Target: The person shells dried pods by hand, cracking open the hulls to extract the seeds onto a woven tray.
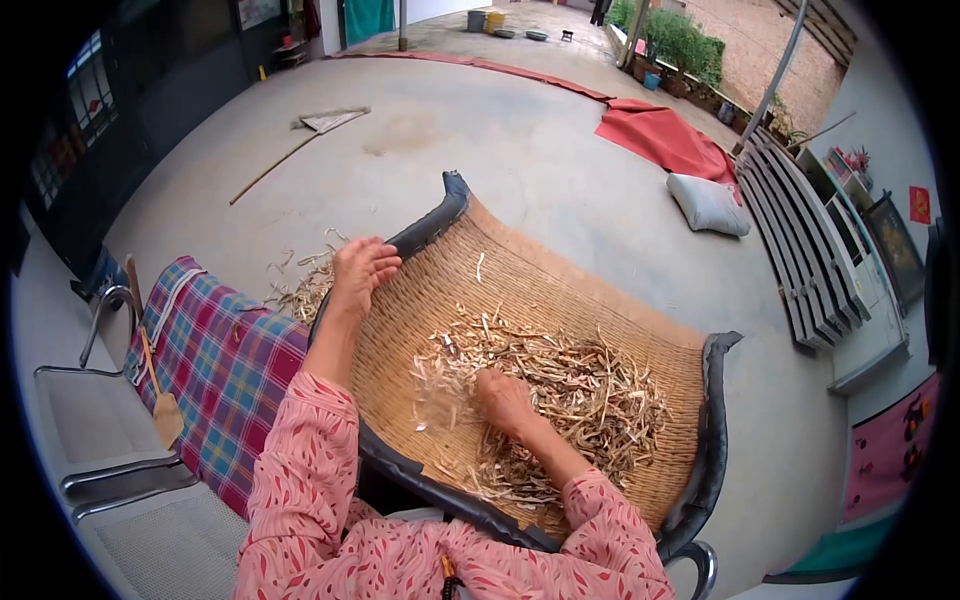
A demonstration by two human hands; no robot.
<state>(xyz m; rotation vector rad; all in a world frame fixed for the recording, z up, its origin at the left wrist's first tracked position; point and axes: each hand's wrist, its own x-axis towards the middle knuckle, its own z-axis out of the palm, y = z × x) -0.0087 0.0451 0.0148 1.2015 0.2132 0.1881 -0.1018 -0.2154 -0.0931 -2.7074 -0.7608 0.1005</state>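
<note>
A wide woven winnowing basket with a black-wrapped rim rests tilted across my lap. Dried, curled plant strips, perhaps pods or husks, lie heaped in its middle and right part. Over the basket's left rim is my left hand, its fingers stretched out and nothing visible in it. My right hand is in the heap at its left side, fingers curled in on some of the strips; their tips are partly hidden. Just left of it, a patch of pale strips is smeared by motion.
More strips lie on the floor beyond the left rim. Left of me, a plaid cloth covers part of a metal-framed bench. A broom-like tool, a stuffed sack and red sheeting lie farther off.
</note>
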